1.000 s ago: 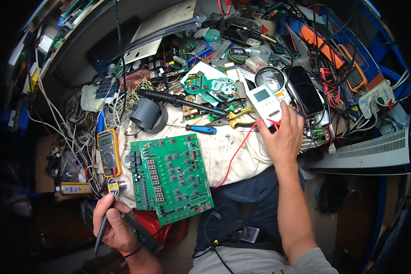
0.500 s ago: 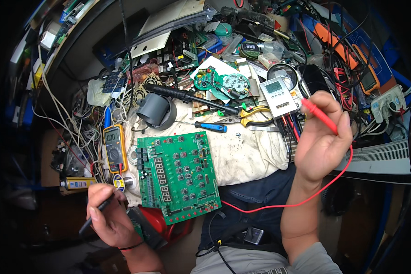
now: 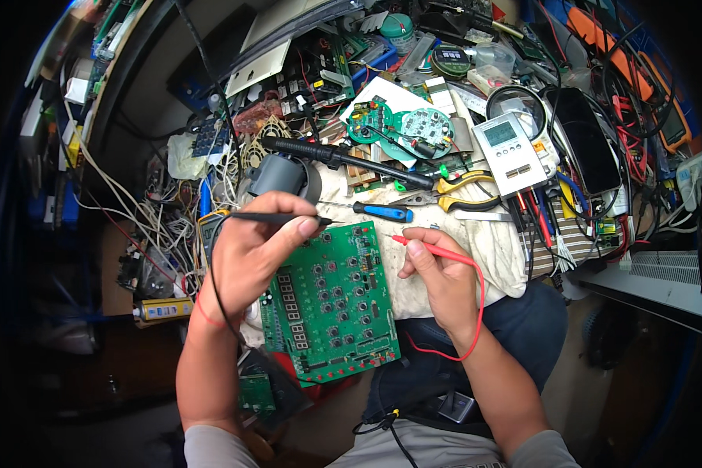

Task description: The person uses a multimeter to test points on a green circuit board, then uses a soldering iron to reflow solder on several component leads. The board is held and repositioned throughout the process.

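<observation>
Left hand (image 3: pixel 249 253) pinches the black probe (image 3: pixel 269 218), right hand (image 3: pixel 442 285) the red probe (image 3: pixel 437 251): likely light, stiff, best held mid-barrel; green board (image 3: pixel 337 304) between, black-tip contact unclear!

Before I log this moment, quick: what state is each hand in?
Left hand: closed, holding the black probe.
Right hand: closed, holding the red probe between thumb and fingers.

Board (image 3: pixel 327 316) green with black-and-white displays (image 3: pixel 292 304) at nine o'clock, red parts (image 3: pixel 352 371) along six; clockwise round it, black probe (image 3: pixel 271 218) at eleven, blue-and-black screwdriver (image 3: pixel 384 212) at one, yellow-and-black pliers (image 3: pixel 459 204) and red probe (image 3: pixel 440 251) at two, cream cloth (image 3: pixel 495 257) at three, brown-and-white striped mat (image 3: pixel 540 261) farther out
</observation>
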Available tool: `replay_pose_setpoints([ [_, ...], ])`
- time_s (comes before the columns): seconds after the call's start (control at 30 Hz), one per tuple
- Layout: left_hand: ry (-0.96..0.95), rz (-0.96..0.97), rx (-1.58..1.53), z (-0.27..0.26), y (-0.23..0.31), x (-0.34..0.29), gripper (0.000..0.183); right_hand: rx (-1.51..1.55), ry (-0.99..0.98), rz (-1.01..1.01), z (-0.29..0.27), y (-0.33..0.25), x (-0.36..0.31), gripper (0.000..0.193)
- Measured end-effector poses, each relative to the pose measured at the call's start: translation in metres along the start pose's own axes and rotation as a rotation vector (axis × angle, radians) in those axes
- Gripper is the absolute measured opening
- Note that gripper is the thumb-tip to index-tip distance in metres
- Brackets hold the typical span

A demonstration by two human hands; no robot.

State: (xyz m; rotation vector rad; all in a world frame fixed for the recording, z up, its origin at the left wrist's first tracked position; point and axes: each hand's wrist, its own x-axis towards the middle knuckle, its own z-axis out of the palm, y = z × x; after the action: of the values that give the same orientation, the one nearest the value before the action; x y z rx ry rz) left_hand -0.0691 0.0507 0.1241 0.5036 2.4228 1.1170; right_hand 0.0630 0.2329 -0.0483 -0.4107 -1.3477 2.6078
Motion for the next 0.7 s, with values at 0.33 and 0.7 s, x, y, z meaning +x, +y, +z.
replay_pose_setpoints([
  [0.33,-0.197,-0.061,0.013,0.004,-0.015,0.054,0.035,-0.103,-0.023,0.055,-0.001,-0.013,-0.005,0.046],
  [0.7,-0.313,-0.099,0.197,0.017,-0.021,0.056,0.039,-0.026,-0.019,0.128,0.001,-0.005,0.005,0.050],
])
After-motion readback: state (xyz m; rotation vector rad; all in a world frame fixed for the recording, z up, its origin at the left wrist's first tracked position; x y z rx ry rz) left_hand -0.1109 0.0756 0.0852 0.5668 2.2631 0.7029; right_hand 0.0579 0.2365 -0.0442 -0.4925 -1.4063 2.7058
